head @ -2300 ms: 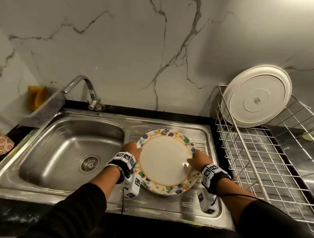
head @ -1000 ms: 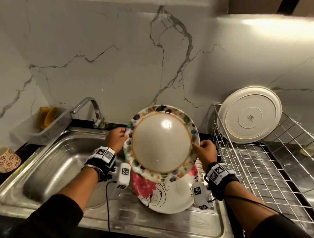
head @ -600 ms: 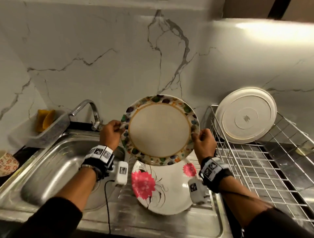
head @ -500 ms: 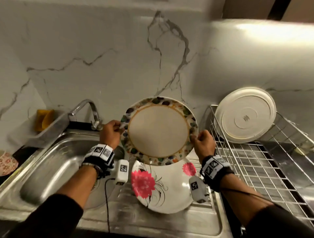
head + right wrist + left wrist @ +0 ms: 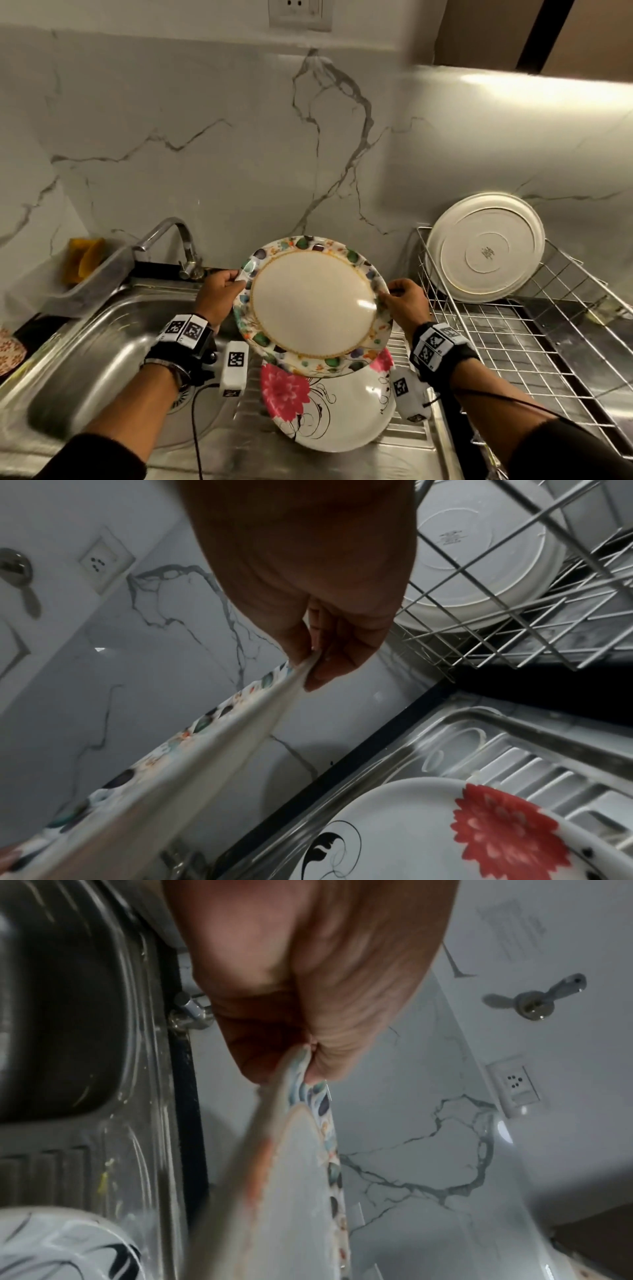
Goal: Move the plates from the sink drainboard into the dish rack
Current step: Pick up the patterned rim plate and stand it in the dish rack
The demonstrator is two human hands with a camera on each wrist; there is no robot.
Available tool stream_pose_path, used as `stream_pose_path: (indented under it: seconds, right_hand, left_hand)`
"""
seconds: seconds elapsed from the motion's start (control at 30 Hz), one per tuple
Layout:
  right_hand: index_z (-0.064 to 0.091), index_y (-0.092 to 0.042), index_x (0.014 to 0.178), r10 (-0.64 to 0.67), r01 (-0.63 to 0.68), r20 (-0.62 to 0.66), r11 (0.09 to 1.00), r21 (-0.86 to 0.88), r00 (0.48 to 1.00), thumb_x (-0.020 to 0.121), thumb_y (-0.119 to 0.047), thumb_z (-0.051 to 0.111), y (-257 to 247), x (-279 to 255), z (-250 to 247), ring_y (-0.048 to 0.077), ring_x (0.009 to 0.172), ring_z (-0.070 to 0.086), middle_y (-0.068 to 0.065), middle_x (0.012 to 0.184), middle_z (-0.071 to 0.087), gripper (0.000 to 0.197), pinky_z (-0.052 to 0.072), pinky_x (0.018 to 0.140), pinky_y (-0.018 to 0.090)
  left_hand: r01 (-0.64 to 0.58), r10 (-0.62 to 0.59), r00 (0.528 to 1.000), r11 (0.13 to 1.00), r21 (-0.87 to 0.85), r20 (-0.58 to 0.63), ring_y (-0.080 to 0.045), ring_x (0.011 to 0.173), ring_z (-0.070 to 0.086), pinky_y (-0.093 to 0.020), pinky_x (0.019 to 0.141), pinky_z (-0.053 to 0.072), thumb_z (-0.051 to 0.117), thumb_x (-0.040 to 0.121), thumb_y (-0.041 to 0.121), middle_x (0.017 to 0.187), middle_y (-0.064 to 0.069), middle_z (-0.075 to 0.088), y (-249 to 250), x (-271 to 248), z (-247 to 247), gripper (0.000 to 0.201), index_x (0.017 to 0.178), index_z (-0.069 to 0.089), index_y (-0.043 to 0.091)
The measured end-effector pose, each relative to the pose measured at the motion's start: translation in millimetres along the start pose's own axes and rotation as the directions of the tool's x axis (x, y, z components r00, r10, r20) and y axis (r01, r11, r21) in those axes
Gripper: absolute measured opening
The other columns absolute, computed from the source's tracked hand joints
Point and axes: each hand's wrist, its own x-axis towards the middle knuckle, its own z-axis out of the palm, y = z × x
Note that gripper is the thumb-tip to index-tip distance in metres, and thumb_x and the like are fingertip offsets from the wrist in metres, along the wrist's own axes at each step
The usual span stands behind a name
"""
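A plate with a colourful leaf-patterned rim (image 5: pixel 311 305) hangs tilted in the air above the drainboard. My left hand (image 5: pixel 221 294) pinches its left rim (image 5: pixel 301 1069), and my right hand (image 5: pixel 402 301) pinches its right rim (image 5: pixel 301 666). Below it a white plate with red flowers (image 5: pixel 325 407) lies flat on the ribbed drainboard (image 5: pixel 407 346). The wire dish rack (image 5: pixel 513 325) stands to the right, with one cream plate (image 5: pixel 484 248) leaning upright at its back.
The steel sink basin (image 5: pixel 102 353) and its tap (image 5: pixel 174 240) are on the left. A grey tray with yellow sponges (image 5: pixel 85 263) sits behind the basin. A patterned cup (image 5: pixel 10 349) shows at the far left edge. The marble wall stands close behind.
Both hands lifted the patterned plate off the stack and raised it, uncovering the flowered plate. Over the last half second it has shifted slightly right, toward the rack.
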Motion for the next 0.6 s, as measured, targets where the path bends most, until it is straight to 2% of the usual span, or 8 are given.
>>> stream_pose_path:
  seconds: [0.1,0.2,0.3,0.37,0.47,0.53,0.6]
  right_hand:
    - [0.073,-0.019,0.089,0.038,-0.039,0.031,0.999,0.033,0.999,0.076,-0.039,0.075,6.7,-1.2,1.6,0.022,0.083,0.072,0.000,0.083,0.075,0.023,0.061,0.080,0.047]
    - [0.076,-0.018,0.080,0.075,-0.081,0.074,0.994,0.078,0.994,0.075,-0.035,0.075,13.6,-0.3,-0.7,0.026,0.081,0.074,0.003,0.080,0.077,0.018,0.062,0.077,0.049]
    - [0.072,-0.016,0.085,0.059,-0.065,0.068,0.994,0.088,0.996,0.081,-0.029,0.073,2.7,-9.4,-5.6,0.028,0.083,0.073,0.008,0.086,0.075,0.013,0.062,0.076,0.050]
    - [0.068,-0.014,0.089,0.026,-0.031,0.046,0.995,0.097,0.999,0.084,-0.027,0.071,-9.6,-12.4,-10.2,0.028,0.086,0.072,0.009,0.089,0.073,0.014,0.061,0.078,0.048]
    - [0.067,-0.012,0.095,-0.026,0.020,0.043,0.992,0.126,0.999,0.087,-0.022,0.070,-35.2,-11.4,-23.8,0.027,0.088,0.071,0.011,0.094,0.072,0.013,0.062,0.078,0.044]
    - [0.069,-0.011,0.098,-0.054,0.050,0.034,0.990,0.130,0.998,0.087,-0.023,0.070,-55.4,-8.5,-40.1,0.026,0.083,0.072,0.011,0.093,0.073,0.015,0.063,0.072,0.040]
    - [0.068,-0.011,0.106,-0.080,0.074,0.034,0.984,0.165,0.996,0.088,-0.022,0.070,-74.4,-5.2,-60.7,0.027,0.084,0.073,0.012,0.096,0.073,0.021,0.063,0.073,0.041]
  left_hand:
    - [0.053,-0.053,0.999,0.998,-0.039,-0.003,-0.024,0.087,0.064,-0.036,0.085,0.051,0.057,0.088,0.004,0.093,-0.008,0.070,1.1,-1.2,1.2,0.024,0.110,0.067,0.001]
    - [0.053,-0.054,0.998,0.998,0.021,0.032,-0.033,0.095,0.069,-0.051,0.092,0.053,0.065,0.082,0.015,0.101,-0.014,0.073,-3.3,1.5,-4.3,0.027,0.107,0.069,0.005]
    - [0.021,-0.024,0.999,0.997,0.070,0.038,-0.033,0.097,0.069,-0.054,0.092,0.052,0.068,0.083,0.012,0.101,-0.016,0.073,-11.5,3.8,-6.0,0.024,0.106,0.069,0.004]
    - [0.017,-0.018,1.000,0.998,0.066,0.017,-0.033,0.097,0.069,-0.054,0.093,0.051,0.067,0.085,0.010,0.101,-0.016,0.073,-6.1,3.0,-5.7,0.023,0.107,0.068,0.004]
    - [0.000,0.000,1.000,1.000,0.013,-0.008,-0.032,0.099,0.067,-0.050,0.094,0.052,0.064,0.086,0.002,0.105,-0.019,0.070,16.1,2.0,-6.0,0.031,0.117,0.063,-0.001]
    - [-0.031,0.031,0.999,0.998,-0.048,-0.010,-0.029,0.097,0.067,-0.048,0.092,0.053,0.065,0.085,0.002,0.105,-0.019,0.070,35.9,3.5,-6.2,0.040,0.125,0.058,0.005]
    - [-0.068,0.069,0.998,0.995,-0.070,0.007,-0.029,0.093,0.070,-0.046,0.086,0.056,0.067,0.085,0.007,0.103,-0.017,0.072,56.1,5.5,-4.9,0.039,0.122,0.057,0.017]
